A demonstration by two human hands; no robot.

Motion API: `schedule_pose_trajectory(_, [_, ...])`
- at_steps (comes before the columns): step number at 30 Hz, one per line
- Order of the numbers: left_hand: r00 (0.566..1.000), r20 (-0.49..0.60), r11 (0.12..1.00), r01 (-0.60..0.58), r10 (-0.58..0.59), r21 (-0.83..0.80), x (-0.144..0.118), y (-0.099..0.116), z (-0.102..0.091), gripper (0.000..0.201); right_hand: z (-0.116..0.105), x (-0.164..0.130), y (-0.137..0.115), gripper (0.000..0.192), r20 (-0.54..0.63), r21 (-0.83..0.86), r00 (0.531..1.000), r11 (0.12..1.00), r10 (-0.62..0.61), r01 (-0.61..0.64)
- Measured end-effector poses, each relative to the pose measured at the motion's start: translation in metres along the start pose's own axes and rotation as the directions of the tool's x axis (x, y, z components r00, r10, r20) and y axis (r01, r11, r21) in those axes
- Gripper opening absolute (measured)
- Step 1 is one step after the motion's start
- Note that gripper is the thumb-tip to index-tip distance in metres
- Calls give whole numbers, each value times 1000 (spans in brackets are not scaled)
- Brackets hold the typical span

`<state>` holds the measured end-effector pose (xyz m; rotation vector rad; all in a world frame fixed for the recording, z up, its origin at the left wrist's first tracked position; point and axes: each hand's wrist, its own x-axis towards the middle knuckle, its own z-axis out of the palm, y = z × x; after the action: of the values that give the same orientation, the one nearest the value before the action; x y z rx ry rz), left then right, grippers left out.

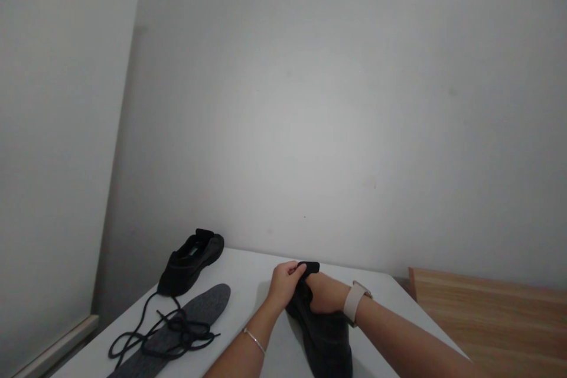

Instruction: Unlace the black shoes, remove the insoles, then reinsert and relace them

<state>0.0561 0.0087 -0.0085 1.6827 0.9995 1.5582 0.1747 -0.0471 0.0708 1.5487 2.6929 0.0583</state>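
Note:
A black shoe [325, 339] lies on the white table [248, 283] right in front of me. My left hand [283, 282] pinches the shoe's tongue at its top and pulls it up. My right hand [321, 295], with a pale watch on the wrist, is pushed into the shoe's opening, fingers hidden inside. A thin bracelet sits on my left wrist.
A second black shoe [191, 263] without laces stands at the table's far left. A grey insole [186, 322] lies nearer, with black laces [155, 331] tangled on it. A wooden surface [491, 319] adjoins the table on the right. White walls close behind and left.

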Motion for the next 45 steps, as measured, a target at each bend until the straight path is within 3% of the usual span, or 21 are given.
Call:
schedule_pose_trajectory(3, [1000, -4, 1000, 3, -3, 10, 0, -2, 0, 37, -7, -6, -5, 23, 81, -79, 997, 997, 7, -1])
schedule_pose_trajectory(8, [1000, 16, 999, 11, -10, -51, 0, 0, 0, 36, 4, -3, -12, 29, -92, -112, 988, 985, 121, -131])
schedule_pose_trajectory(14, [1000, 14, 999, -16, 16, -41, -1, 2, 0, 36, 19, 10, -6, 32, -99, -84, 987, 988, 125, -133])
schedule_pose_trajectory(21, [1000, 9, 1000, -4, 4, 8, 0, 0, 0, 38, 5, 4, -8, 22, -4, -101, 995, 990, 100, -100])
schedule_pose_trajectory(27, [1000, 14, 1000, 2, -1, -5, 0, 0, 0, 38, 4, -3, -8, 29, -95, -118, 991, 988, 91, -102])
schedule_pose_trajectory(33, [1000, 1, 1000, 0, 0, 26, 0, -1, 0, 37, 17, 3, -2, 31, -109, -112, 990, 989, 85, -97])
schedule_pose_trajectory(39, [1000, 7, 1000, -17, 17, 17, 0, 0, 0, 37, 21, 4, -5, 31, -37, -130, 994, 985, 106, -110])
schedule_pose_trajectory(45, [1000, -5, 1000, -12, 12, 14, -1, -1, 1, 37, -10, -6, -5, 25, 202, -162, 979, 986, -14, 48])
